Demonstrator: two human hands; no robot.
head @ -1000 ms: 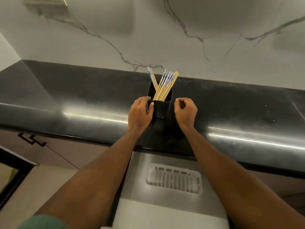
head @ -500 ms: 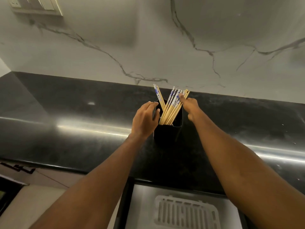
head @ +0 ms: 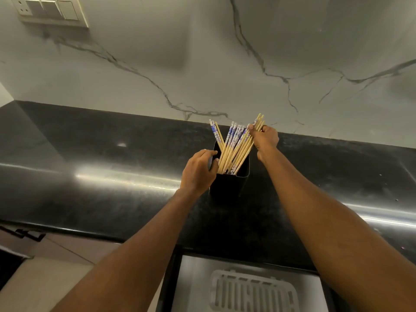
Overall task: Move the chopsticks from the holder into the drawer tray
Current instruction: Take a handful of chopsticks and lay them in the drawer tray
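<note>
My right hand (head: pixel 265 138) pinches some chopsticks (head: pixel 233 152), my left hand (head: pixel 198 171) grips the holder (head: pixel 234 184); if I pull crooked, loose ones may spill.

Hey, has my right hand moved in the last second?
Yes. The right hand went from beside the holder's front wall up to the chopsticks' tops, which it now grips.

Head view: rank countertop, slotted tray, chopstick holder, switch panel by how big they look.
1. countertop
2. slotted tray, though cut off and nearest the camera
3. chopstick holder and switch panel look alike; not ranked
</note>
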